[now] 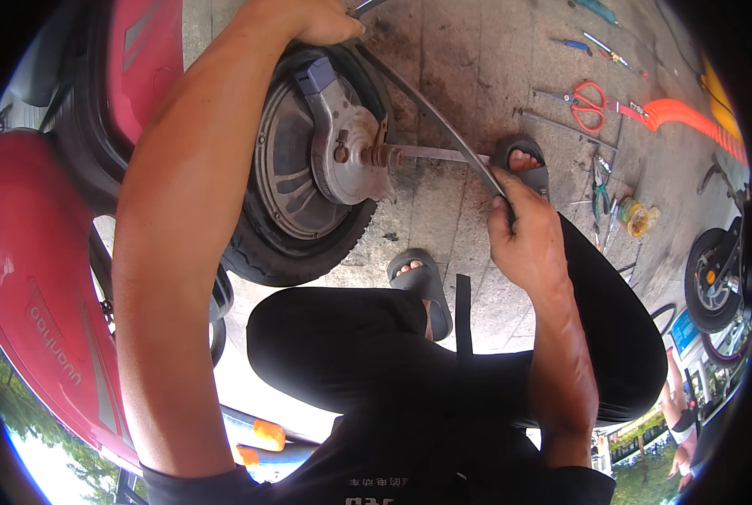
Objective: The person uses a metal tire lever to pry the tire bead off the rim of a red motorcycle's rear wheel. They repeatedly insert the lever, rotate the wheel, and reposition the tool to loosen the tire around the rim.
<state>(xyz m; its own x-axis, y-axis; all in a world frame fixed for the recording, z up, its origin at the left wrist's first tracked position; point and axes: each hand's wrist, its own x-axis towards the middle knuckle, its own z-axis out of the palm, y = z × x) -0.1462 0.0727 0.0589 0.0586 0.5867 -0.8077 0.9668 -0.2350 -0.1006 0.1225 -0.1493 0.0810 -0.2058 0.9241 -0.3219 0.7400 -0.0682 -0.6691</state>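
A long, dark, slightly curved strip runs from beside the tyre's top edge down to my right hand. Thumb and fingers of that hand are closed on its lower end. My left hand is closed at the top of the wheel, its fingers partly hidden; a thin shiny piece shows beside it. Below it stands the black tyre around a grey hub. A metal brake drum cover with an axle nut sits on the hub. A flat metal bar points right from the axle.
The red scooter body stands at the left. Red-handled scissors, an orange coiled hose, pliers, a small yellow tub and several tools lie on the right. My sandalled feet are beside the wheel. Another wheel stands far right.
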